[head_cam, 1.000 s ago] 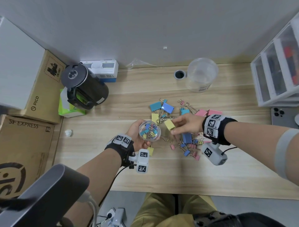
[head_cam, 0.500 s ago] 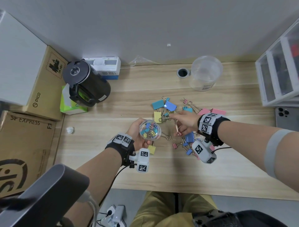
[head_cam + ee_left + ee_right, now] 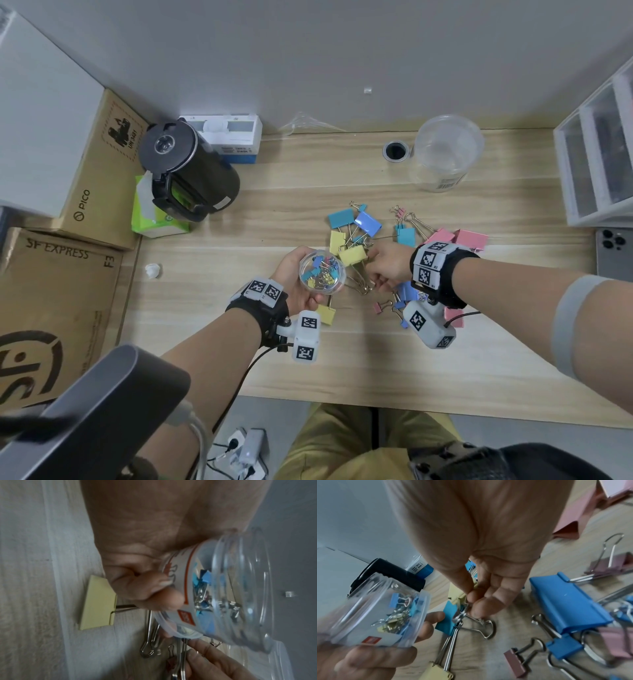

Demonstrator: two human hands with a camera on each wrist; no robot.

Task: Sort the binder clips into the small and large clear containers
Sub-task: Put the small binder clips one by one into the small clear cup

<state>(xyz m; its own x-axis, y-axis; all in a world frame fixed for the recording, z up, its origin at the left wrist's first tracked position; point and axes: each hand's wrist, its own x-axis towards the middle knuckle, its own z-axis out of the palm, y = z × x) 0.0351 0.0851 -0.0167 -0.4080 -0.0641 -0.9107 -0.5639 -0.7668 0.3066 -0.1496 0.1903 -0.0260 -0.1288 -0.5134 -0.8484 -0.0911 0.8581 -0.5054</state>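
My left hand (image 3: pixel 291 270) grips the small clear container (image 3: pixel 322 272), which holds several small coloured clips and hangs just above the desk; it also shows in the wrist views (image 3: pixel 223 595) (image 3: pixel 380 615). My right hand (image 3: pixel 376 270) is just right of it. Its thumb and forefinger (image 3: pixel 471 601) pinch a clip's silver wire handle beside a large yellow clip (image 3: pixel 352 255). The large clear container (image 3: pixel 445 154) stands empty at the back right. Loose clips lie around: blue (image 3: pixel 368 222), pink (image 3: pixel 469 238), and a yellow one (image 3: pixel 325 313) under my left hand.
A black kettle (image 3: pixel 188 171), a green tissue box (image 3: pixel 154 219) and cardboard boxes (image 3: pixel 58 291) crowd the left side. A white drawer unit (image 3: pixel 599 154) and a phone (image 3: pixel 615 250) sit at the right. A cable hole (image 3: pixel 395 150) is near the large container.
My right hand held a yellow clip by the small container, reached out into the pile, and now sits back near the container pinching a wire handle. The left hand has barely moved.
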